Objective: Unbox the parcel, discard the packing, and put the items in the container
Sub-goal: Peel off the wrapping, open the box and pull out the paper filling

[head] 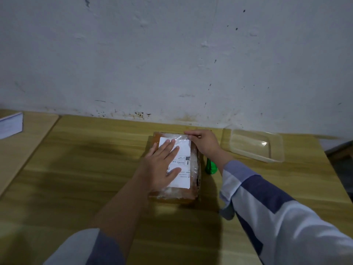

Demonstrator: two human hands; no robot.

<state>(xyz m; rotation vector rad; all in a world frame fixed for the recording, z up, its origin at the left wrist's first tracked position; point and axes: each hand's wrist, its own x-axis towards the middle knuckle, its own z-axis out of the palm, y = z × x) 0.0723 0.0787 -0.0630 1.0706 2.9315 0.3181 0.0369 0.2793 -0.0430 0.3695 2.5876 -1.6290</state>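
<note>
Brown cardboard parcel (174,165), taped over and carrying a white shipping label (181,159), lies on the wooden surface (76,169) in front of you. Your left hand (162,165) presses flat on it, fingers straight. Your right hand (204,143) pinches clear tape at the far edge. A clear plastic container (256,145) sits to the right; a green tool (210,166) lies just beside the parcel.

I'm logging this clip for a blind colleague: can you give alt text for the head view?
A person's left hand presses flat on a taped parcel on a wooden table while the right hand pinches the tape at its far edge. A green tool lies right of the parcel, a clear container beyond it.
</note>
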